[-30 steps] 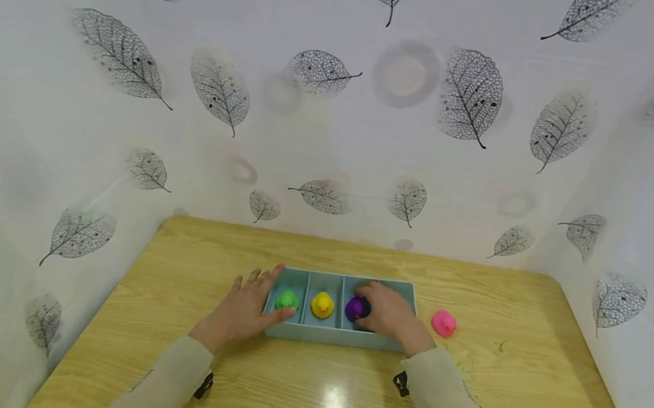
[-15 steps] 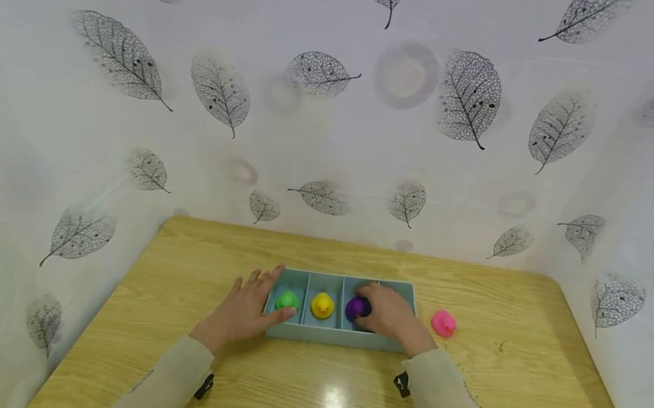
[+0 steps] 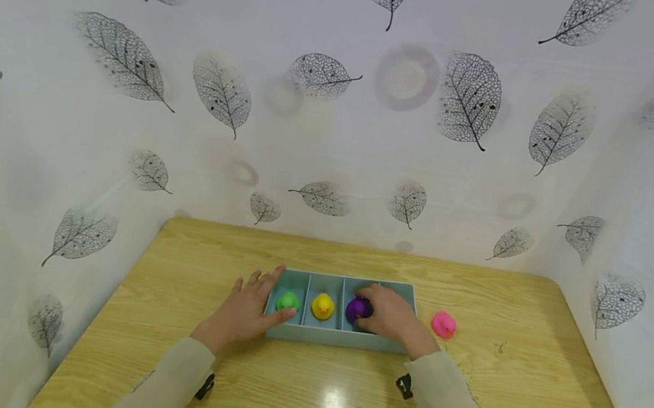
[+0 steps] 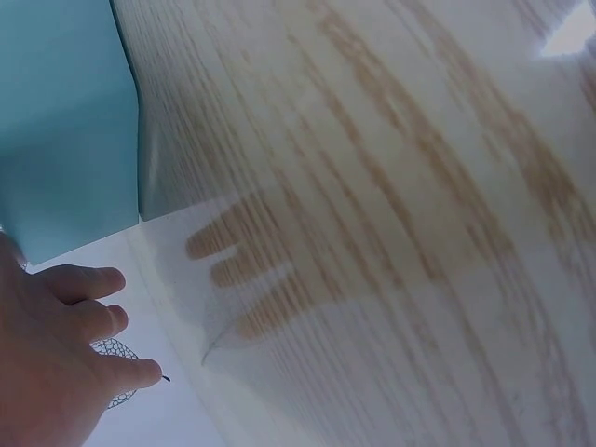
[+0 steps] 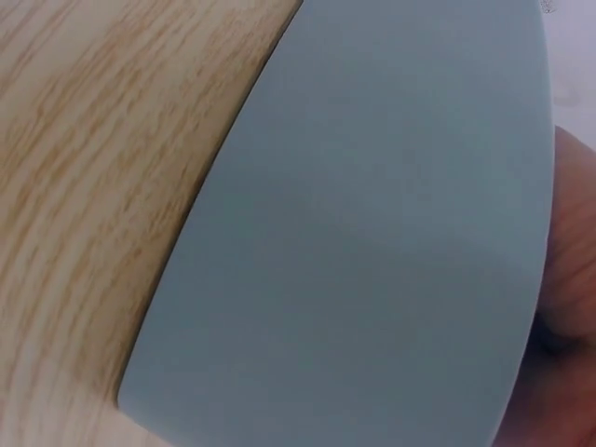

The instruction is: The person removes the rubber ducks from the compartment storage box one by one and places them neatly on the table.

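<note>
In the head view a blue-grey divided box [image 3: 315,335] sits mid-table. A green rubber duck [image 3: 288,301] lies in its leftmost compartment, a yellow rubber duck [image 3: 323,307] in the one beside it. My left hand [image 3: 242,308] spans the box's left end, index fingertip by the far corner and thumb over the near edge, close to the green duck. Its other fingers stretch out spread beside the box wall in the left wrist view. Reaching over the right part of the box, my right hand [image 3: 390,312] pinches a purple rubber duck [image 3: 356,311] in the third compartment, partly covering it.
A pink rubber duck [image 3: 444,324] lies on the wooden table [image 3: 296,399] to the right of the box. The rightmost compartment is partly hidden under my right hand. A white leaf-printed curtain [image 3: 339,127] encloses the table at the back and sides.
</note>
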A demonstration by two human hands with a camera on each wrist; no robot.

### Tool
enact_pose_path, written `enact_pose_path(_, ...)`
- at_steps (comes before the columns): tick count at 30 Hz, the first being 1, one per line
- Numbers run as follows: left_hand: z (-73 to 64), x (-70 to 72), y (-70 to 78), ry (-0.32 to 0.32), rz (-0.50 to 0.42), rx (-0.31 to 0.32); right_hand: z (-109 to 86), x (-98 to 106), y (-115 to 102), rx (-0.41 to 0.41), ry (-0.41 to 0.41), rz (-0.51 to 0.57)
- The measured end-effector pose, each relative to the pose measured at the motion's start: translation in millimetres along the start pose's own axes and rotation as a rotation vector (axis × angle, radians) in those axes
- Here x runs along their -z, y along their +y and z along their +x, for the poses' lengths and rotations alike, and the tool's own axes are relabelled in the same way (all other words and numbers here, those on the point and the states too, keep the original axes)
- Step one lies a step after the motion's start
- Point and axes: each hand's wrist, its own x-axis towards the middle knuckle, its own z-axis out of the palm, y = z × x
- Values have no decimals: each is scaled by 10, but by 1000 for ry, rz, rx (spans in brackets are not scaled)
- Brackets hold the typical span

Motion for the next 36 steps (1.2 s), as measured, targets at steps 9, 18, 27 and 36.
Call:
enact_pose_path(9,3,2,0,-8,6,1,-35,44,-30,17,-2,-2)
enact_pose_path(18,8,-10,-8,-6,10,4,-47,78,-40,33,9,-33)
enact_pose_path(27,12,-8,-8,10,21,-1,-99,203,-12,81,58,-14)
enact_pose_path(36,0,-7,-3,3,8,8,-231,317,28,95,92,100)
